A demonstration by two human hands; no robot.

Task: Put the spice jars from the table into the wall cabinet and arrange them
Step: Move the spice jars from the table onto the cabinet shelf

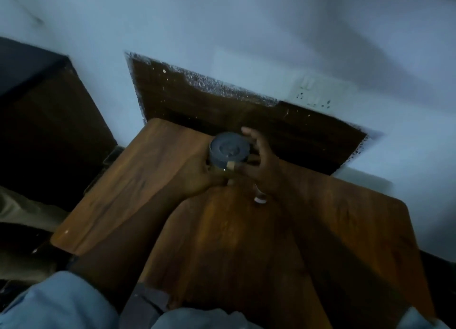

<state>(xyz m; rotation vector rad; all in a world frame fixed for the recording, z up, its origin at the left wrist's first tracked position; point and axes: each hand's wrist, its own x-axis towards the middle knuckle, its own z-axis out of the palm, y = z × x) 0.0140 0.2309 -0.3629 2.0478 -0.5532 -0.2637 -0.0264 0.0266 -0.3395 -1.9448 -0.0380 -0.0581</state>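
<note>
You hold one spice jar (229,153) between both hands, above the far part of the wooden table (222,242). Its dark grey round lid (230,149) faces up toward you, and a strip of clear glass body shows just under the lid's near edge.

Your left hand (199,175) sits to the jar's left and slightly nearer to you, its fingers curled around the body below the lid, so the jar rests against that palm. Your right hand (261,166) is on the opposite side, touching the jar: the thumb presses the near edge of the lid, and the fingers (249,132) arch over the far right rim, loosely bent rather than flat. The jar is thus enclosed left and right, with the lid top uncovered between your hands.

Just below your right wrist, nearer to you than the jar, a small pale-capped object (260,199) stands on the table; the blur makes it hard to say what it is.

Beyond your hands, a dark wooden panel (222,106) is set into the pale wall (246,20), with a white switch plate (318,92) to its right. Both light blue sleeves (61,301) show at the bottom edge.
</note>
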